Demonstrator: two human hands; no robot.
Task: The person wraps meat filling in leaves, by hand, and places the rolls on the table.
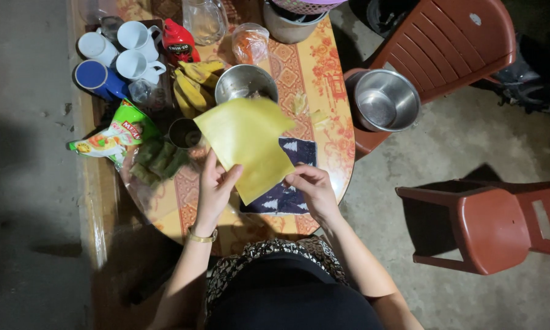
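Note:
A thin yellow sheet (248, 142) is held up above the round patterned table (324, 91). My left hand (215, 186) pinches its lower left edge. My right hand (311, 188) grips its lower right corner, just over a dark blue cloth with white tree shapes (287, 197). Behind the sheet stands a steel bowl (244, 81), partly hidden by it. A gold bracelet sits on my left wrist.
On the table are bananas (192, 85), green wrapped rolls (158, 160), a green snack packet (113, 135), several mugs (119, 58), a red sauce bottle (178, 41) and a glass jug (204, 18). A steel pot (385, 101) rests on a red chair; another red chair (501, 223) stands right.

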